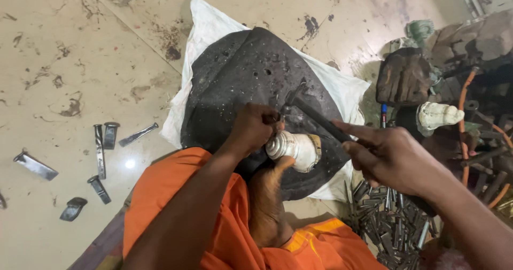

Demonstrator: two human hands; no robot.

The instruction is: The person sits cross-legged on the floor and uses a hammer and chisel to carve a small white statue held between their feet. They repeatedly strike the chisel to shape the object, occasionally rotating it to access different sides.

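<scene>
My left hand (250,129) is closed around a small chisel (273,118), mostly hidden in the fist, its tip on a white carved piece (295,148). The piece lies on a black pad (251,67), and my bare foot (267,200) presses against it from below. To the right, my right hand (393,156) grips the dark handle of a hammer (320,119). The hammer's head hangs just above the chisel and my left hand. Orange cloth (176,195) covers my legs at the bottom.
The pad rests on a white cloth (206,27) on a stained floor. Several loose chisels (101,147) lie on the floor at left. A heap of chisels (387,219) sits lower right. A white carved figure (435,115), dark carved pieces (403,77) and orange tubing (464,120) crowd the right.
</scene>
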